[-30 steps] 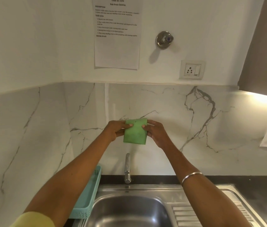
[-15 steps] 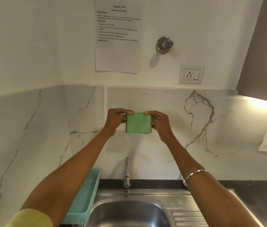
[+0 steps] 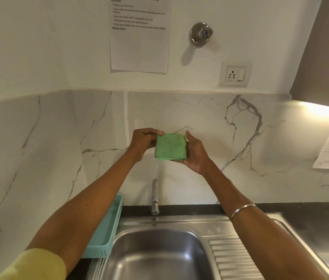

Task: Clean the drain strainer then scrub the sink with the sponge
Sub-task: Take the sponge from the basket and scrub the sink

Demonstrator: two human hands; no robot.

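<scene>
I hold a green sponge [image 3: 170,146] up in front of the marble backsplash, high above the steel sink [image 3: 155,257]. My left hand [image 3: 143,141] pinches its left edge at the top. My right hand [image 3: 195,153] cups its right side and bottom edge, thumb along the top right corner. A thin stream of water runs from the sponge's lower left corner down toward the tap [image 3: 155,199]. The drain strainer is out of sight.
A turquoise plastic basket [image 3: 107,229] stands left of the sink. The ribbed drainboard [image 3: 234,257] lies to the right, then dark countertop [image 3: 321,225]. A wall valve [image 3: 200,34], a socket [image 3: 234,74] and taped papers [image 3: 139,37] hang on the wall.
The sponge went from hanging upright to lying wider between my hands, and water started to run out of it. My right hand shifted lower under the sponge.
</scene>
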